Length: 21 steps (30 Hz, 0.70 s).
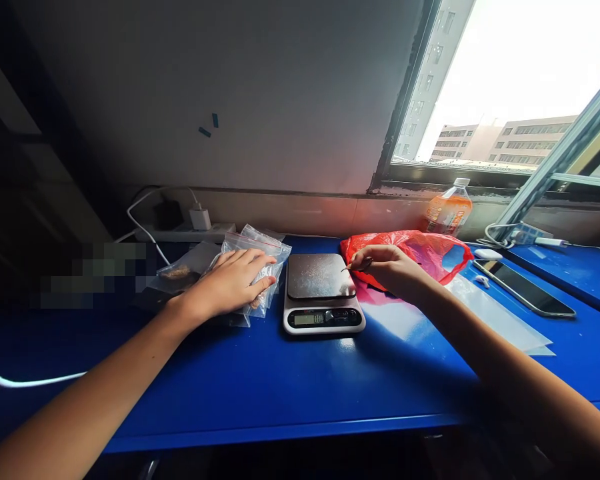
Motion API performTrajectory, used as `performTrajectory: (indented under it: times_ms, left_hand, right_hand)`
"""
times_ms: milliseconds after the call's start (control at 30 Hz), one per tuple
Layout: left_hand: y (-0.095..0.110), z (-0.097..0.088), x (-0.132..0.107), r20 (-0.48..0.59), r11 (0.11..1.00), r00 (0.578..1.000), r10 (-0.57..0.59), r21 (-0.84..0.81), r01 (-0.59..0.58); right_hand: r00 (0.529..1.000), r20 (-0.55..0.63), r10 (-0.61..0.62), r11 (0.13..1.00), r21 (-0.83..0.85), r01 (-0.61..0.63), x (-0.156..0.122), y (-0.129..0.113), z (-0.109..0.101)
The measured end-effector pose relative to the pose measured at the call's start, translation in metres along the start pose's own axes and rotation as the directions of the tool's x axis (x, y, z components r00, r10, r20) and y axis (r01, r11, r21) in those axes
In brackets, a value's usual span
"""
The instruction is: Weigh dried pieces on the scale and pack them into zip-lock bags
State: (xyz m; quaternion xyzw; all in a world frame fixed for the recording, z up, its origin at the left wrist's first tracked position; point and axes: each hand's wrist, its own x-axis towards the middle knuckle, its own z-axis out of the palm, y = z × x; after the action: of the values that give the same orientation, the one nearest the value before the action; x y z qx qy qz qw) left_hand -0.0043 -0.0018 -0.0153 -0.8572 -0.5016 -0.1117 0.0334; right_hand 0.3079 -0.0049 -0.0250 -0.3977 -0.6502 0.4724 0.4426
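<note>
A kitchen scale (321, 283) with a metal plate sits mid-table, and its display (309, 319) appears to read zero. To its left, my left hand (237, 277) lies with fingers stretched out on a pile of clear zip bags (273, 257); something light brown shows in them. Another clear bag (177, 270) with light brown pieces lies further left. My right hand (380, 261) is closed in a pinch at the plate's right edge. From its fingertips a small thin dark tool (349, 268) points over the plate; its kind is unclear. Behind that hand lies a red plastic bag (405, 240).
On the blue table (300, 393), clear plastic sheets (500, 313), a phone (525, 288), an earbud (482, 281) and its white case (488, 254) lie to the right. An orange drink bottle (450, 208) stands by the window. A charger (200, 218) sits at the back left.
</note>
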Motion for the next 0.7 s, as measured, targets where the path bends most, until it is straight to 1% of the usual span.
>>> performTrajectory:
  times_ms: [67, 133, 200, 267, 367, 433, 467, 533, 567, 600, 667, 700]
  left_hand:
    - [0.000, 0.000, 0.001, 0.004, 1.000, 1.000, 0.002, 0.011, -0.002]
    - [0.000, 0.000, 0.001, 0.011, 1.000, 1.000, 0.007, 0.017, -0.007]
    - [0.000, 0.000, 0.001, 0.015, 1.000, 1.000, 0.010, 0.019, -0.010]
    - [0.000, 0.000, 0.001, 0.016, 1.000, 1.000, 0.013, 0.022, -0.013]
    - [0.000, -0.001, 0.001, 0.017, 0.999, 1.000, 0.017, 0.028, -0.017]
    - [0.000, -0.001, 0.001, 0.020, 0.999, 1.000, 0.019, 0.031, -0.020]
    - [0.000, -0.001, 0.001, 0.021, 0.999, 1.000, 0.020, 0.032, -0.021]
    - [0.001, -0.001, 0.001, 0.023, 0.999, 0.999, 0.022, 0.032, -0.023]
    - [0.001, -0.002, 0.001, 0.025, 0.999, 0.999, 0.021, 0.030, -0.022]
    - [0.001, -0.002, 0.001, 0.029, 0.999, 0.999, 0.020, 0.028, -0.021]
    - [0.002, -0.003, 0.000, 0.041, 0.999, 0.999, 0.020, 0.024, -0.021]
    - [0.002, -0.003, 0.000, 0.046, 0.999, 0.999, 0.020, 0.024, -0.021]
  right_hand:
    - [0.999, -0.031, 0.025, 0.999, 0.021, -0.024, -0.001, 0.001, 0.003]
    - [0.998, -0.045, 0.042, 0.999, -0.001, -0.043, 0.000, 0.000, 0.007]
    - [0.998, -0.049, 0.040, 0.998, -0.056, -0.043, 0.002, -0.001, 0.011]
    - [0.999, -0.037, 0.013, 0.996, -0.090, -0.016, 0.006, -0.001, 0.017]
    - [0.996, 0.050, -0.074, 0.988, -0.135, 0.080, 0.011, -0.001, 0.027]
    - [0.980, 0.119, -0.157, 0.950, -0.255, 0.183, 0.011, -0.003, 0.031]
    - [0.969, 0.144, -0.202, 0.909, -0.339, 0.240, 0.009, -0.006, 0.031]
    - [0.946, 0.185, -0.267, 0.818, -0.476, 0.324, 0.002, -0.016, 0.025]
    - [0.939, 0.206, -0.274, 0.791, -0.508, 0.342, -0.002, -0.022, 0.017]
    - [0.938, 0.224, -0.264, 0.783, -0.518, 0.345, -0.006, -0.029, 0.007]
    - [0.950, 0.230, -0.211, 0.804, -0.512, 0.302, -0.014, -0.037, -0.021]
    - [0.963, 0.175, -0.206, 0.789, -0.553, 0.269, -0.016, -0.037, -0.037]
